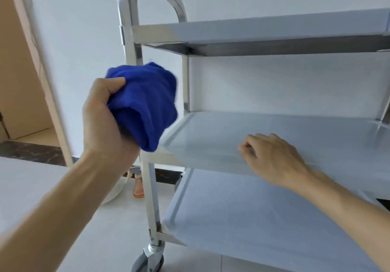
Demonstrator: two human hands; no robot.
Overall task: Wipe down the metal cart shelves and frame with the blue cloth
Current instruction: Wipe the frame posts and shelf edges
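At about nine o'clock in the view, the left hand [101, 119] grips the bunched blue cloth [145, 104], thumb pressed into the folds and fingers wrapped behind it. The cloth sits against the cart's near-left upright post [132, 45], at the height between the top shelf [253, 29] and the middle shelf [274, 136], with its lower tail hanging just at the middle shelf's left corner. The step in hand looks like wiping that post, or moving from it onto the shelf.

Below, toward six o'clock, the post runs down to a caster wheel [147, 260]. Behind it on the floor stands a small orange bottle [138, 187], partly hidden by the post.

At about three o'clock, the right hand [272, 157] rests on the front lip of the middle shelf, fingers loosely curled and holding nothing that shows; it seems to be steadying the cart. The bottom shelf [253, 229] lies under it.

What could go wrong: the cart stands on wheels, so a firm push of the cloth along the post could roll it away if the right hand gives too little hold. The cloth is wadded, so only a small face meets the metal and streaks may be missed. A sweep down the post could also knock the bottle behind it.
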